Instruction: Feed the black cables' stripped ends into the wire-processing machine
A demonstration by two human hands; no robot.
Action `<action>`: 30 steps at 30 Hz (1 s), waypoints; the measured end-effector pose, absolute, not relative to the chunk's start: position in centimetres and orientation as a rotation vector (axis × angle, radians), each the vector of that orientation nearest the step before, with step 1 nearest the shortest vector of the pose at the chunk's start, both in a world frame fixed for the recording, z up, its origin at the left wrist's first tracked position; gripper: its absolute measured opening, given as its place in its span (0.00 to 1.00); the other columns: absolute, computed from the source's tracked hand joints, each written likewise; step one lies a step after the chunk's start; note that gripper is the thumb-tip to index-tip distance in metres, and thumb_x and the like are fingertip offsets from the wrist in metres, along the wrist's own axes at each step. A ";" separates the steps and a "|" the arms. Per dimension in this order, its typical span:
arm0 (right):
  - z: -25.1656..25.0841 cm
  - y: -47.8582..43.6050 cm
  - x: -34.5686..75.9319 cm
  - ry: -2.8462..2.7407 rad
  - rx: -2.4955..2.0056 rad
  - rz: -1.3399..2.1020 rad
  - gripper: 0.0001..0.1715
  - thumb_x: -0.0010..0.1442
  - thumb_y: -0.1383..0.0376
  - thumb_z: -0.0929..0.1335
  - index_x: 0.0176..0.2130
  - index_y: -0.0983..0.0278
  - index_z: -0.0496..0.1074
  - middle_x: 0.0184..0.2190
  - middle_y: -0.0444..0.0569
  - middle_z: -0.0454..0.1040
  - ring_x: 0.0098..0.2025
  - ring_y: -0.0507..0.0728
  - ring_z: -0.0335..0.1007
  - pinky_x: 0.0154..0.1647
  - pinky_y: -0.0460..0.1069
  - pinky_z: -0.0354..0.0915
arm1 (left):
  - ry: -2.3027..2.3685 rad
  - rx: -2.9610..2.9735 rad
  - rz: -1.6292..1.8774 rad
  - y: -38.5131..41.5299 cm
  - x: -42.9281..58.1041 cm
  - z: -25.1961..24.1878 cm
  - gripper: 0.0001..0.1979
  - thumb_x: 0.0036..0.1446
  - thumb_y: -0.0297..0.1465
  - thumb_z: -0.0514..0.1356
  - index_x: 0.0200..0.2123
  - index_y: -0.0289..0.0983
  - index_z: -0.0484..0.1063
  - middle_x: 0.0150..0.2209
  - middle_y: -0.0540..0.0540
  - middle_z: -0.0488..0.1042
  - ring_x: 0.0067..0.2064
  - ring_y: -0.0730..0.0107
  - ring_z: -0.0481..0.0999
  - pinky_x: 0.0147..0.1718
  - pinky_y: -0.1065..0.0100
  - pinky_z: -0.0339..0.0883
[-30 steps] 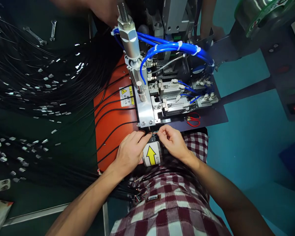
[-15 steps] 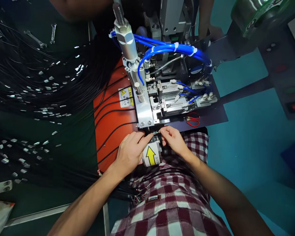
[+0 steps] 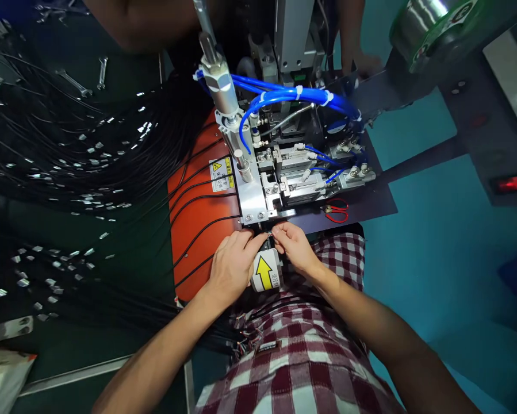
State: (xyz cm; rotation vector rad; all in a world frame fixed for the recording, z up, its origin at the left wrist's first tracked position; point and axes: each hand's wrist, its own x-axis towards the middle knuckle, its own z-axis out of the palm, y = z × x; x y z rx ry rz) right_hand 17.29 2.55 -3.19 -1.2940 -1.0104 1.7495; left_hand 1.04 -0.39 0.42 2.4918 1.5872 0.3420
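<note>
My left hand (image 3: 231, 263) lies at the front edge of the orange-red cover (image 3: 206, 218), its thumb pressed down on the end of a thin cable; the palm hides most of that cable. Fingertips of my right hand (image 3: 296, 248) pinch the fine wires (image 3: 270, 234) at this end, right beside the left thumb. Both hands meet just in front of the machine's metal plate (image 3: 253, 202). Below them is a round motor-like part with a yellow arrow label (image 3: 264, 273). Several black cables (image 3: 204, 225) run across the cover under the plate.
Red-handled snips (image 3: 336, 211) lie right of the pneumatic cylinders (image 3: 303, 190). Blue air hoses (image 3: 293, 95) arch above. Many black cables with shiny ends (image 3: 111, 161) spread over the left table, with wrenches (image 3: 103, 73) behind. A solder spool (image 3: 431, 31) hangs upper right. Another person's arm (image 3: 357, 52) is at the back.
My right hand has moved left, closer to the left thumb, covering coloured wires that showed between them. My left hand stays in place. The view has shifted slightly.
</note>
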 end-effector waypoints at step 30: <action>-3.9 3.2 17.7 -0.977 -1.163 1.812 0.24 0.52 0.47 0.69 0.27 0.64 0.62 0.17 0.35 0.58 0.18 0.46 0.51 0.22 0.45 0.51 | 1.740 2.203 0.516 -4.2 -1.9 0.2 0.21 0.64 0.25 0.47 0.58 0.36 0.64 0.47 0.38 0.66 0.49 0.61 0.68 0.48 0.58 0.68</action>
